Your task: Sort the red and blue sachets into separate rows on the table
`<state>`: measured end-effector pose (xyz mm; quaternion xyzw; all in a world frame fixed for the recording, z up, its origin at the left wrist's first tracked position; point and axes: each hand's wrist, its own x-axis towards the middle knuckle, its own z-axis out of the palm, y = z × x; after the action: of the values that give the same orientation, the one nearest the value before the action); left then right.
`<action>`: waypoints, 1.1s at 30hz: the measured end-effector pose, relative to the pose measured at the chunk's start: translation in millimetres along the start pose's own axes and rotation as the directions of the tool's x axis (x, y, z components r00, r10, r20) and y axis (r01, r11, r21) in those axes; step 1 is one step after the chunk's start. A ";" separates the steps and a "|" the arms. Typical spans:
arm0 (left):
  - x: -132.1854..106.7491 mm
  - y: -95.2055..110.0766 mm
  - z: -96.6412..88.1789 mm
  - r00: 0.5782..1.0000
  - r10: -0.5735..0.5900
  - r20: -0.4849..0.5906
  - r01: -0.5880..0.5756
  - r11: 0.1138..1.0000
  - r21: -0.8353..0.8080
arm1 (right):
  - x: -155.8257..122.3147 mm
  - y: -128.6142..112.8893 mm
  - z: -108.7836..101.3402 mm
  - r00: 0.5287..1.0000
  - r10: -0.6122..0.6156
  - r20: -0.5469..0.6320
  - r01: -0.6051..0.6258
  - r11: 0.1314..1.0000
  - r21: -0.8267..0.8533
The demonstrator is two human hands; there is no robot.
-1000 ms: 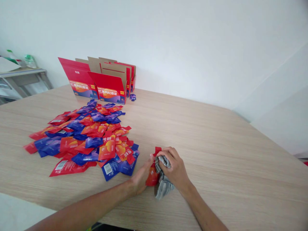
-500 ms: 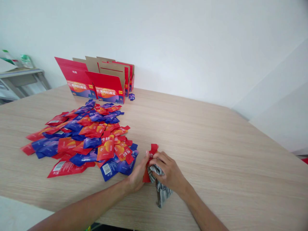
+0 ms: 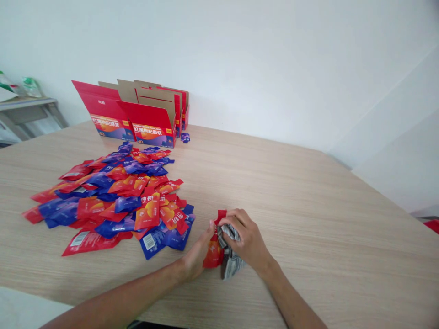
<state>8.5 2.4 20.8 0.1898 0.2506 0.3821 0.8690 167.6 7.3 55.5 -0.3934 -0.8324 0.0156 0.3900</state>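
Wiping looks to be the step in hand. Left hand [image 3: 196, 257] is clamped on one red pouch [image 3: 213, 256] by its near-left edge, over the table [image 3: 308, 219] and right of the pouch pile [image 3: 147, 212]; table contact unclear. Right hand [image 3: 247, 238] pinches a bunched striped cloth [image 3: 232, 265] against the pouch's right side. Another stroke would call, I judge, for a firm left hold and light cloth pressure.

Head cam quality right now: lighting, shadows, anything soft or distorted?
Head view: diffuse light, faint soft shadow on the wood-grain table by the left forearm; head view: striped cloth in the right hand slightly soft, large lettering on the front red box readable; head view: side table at far left looks soft, wide-angle stretch likely toward the edges.
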 end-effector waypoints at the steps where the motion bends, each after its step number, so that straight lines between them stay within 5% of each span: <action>1: -0.5 2.3 -1.0 1.000 -0.011 -0.021 0.011 1.000 -0.002 | -0.4 -2.7 1.8 0.998 -0.044 0.051 0.043 0.999 0.006; 7: -1.4 9.8 -6.9 0.997 0.013 -0.082 -0.014 1.000 -0.005 | -2.3 -13.4 10.3 0.970 -0.159 0.187 0.154 0.987 0.042; 16: 4.2 -7.3 -2.4 0.986 0.146 0.084 -0.153 0.984 0.096 | -0.1 -5.5 2.6 0.987 0.101 -0.124 -0.104 0.994 -0.021; 21: 5.7 -14.8 -1.0 0.983 0.155 0.099 -0.164 0.982 0.091 | 0.9 -5.0 0.5 0.973 0.117 -0.200 -0.129 0.991 -0.048; 26: 1.7 -3.6 -7.0 0.991 0.114 0.066 -0.118 0.990 0.071 | -0.2 -7.7 3.6 0.999 0.019 -0.028 -0.019 1.000 -0.006; 30: -0.6 10.4 -9.7 1.000 0.018 -0.008 -0.017 0.999 0.040 | -3.7 -12.7 10.2 0.977 -0.116 0.179 0.112 0.993 0.027; 33: -0.8 14.5 -9.3 1.000 0.006 -0.024 -0.005 1.000 0.031 | -5.1 -14.8 13.4 0.969 -0.132 0.209 0.129 0.991 0.027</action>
<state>-5.6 12.4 21.2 0.1991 0.2661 0.3828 0.8620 151.2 -2.6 47.9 -0.3314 -0.8930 0.0371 0.3024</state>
